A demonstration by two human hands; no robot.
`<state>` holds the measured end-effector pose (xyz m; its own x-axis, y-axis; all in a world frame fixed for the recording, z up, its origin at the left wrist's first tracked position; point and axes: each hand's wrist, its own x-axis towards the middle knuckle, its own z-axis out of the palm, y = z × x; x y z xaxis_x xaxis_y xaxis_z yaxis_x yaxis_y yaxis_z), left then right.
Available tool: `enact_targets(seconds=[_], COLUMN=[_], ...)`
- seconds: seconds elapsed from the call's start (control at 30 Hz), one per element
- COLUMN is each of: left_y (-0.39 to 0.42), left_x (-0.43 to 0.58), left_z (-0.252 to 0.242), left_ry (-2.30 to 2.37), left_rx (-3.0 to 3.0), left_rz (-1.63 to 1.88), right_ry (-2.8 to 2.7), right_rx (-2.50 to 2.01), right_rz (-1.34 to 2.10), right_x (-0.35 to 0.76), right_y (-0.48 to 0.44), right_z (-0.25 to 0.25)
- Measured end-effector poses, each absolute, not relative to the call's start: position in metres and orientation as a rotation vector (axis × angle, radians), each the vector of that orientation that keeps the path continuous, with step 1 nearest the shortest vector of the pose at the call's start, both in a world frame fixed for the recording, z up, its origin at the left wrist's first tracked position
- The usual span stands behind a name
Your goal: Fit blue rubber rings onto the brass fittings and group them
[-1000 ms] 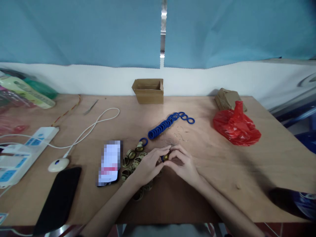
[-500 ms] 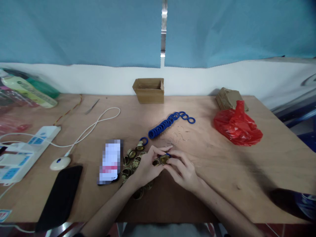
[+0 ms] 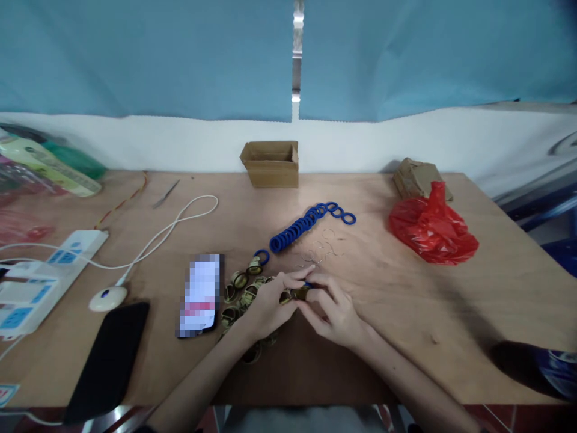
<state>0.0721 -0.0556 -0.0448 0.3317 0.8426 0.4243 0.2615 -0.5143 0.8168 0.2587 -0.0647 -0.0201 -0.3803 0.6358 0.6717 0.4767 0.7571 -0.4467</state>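
Observation:
My left hand and my right hand meet over the near middle of the wooden table, both pinched round one small brass fitting that has a blue ring on it. Several more brass fittings lie heaped just left of my left hand. A row of blue rubber rings stretches away beyond the hands, with one loose blue ring nearer. Thin wire clips are scattered just past my fingertips.
A lit phone and a dark phone lie at the left, near a white mouse, its cable and a power strip. A small cardboard box stands at the back. A red plastic bag sits right.
Both hands have drawn slightly nearer to me with the fitting between them, and the fingers have shifted round it. Nothing else on the table has moved.

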Motion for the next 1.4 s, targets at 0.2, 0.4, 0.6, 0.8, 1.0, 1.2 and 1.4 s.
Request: enact_targets(seconds=[0.2,0.4,0.6,0.8,1.0,1.2,1.4], left_y=[-0.055,-0.055,-0.056,-0.058,-0.059,-0.057,-0.056], left_x=[0.071,0.07,0.074,0.078,0.077,0.075,0.074], left_z=[-0.044,-0.038,-0.038,-0.04,-0.041,-0.043,-0.039], left_ry=[0.934,0.984,1.0,1.013,1.046,1.061,1.061], left_rx=[2.046,1.989,2.004,2.044,2.086,2.095,2.142], left_rz=[1.157,1.109,1.104,1.109,1.074,1.034,1.088], right_ry=[-2.037,-2.026,-1.901,-1.761,-1.7,-1.638,-1.712], right_rx=[-0.849,-0.836,-0.836,-0.863,-0.924,-1.042,-1.06], right_rz=[0.281,0.325,0.44,0.521,0.62,0.827,0.67], right_x=[0.258,0.259,0.26,0.259,0.256,0.255,0.254], right_y=[-0.065,-0.064,-0.062,-0.06,-0.061,-0.059,-0.063], right_z=[-0.023,-0.024,-0.039,-0.047,-0.041,-0.037,-0.039])
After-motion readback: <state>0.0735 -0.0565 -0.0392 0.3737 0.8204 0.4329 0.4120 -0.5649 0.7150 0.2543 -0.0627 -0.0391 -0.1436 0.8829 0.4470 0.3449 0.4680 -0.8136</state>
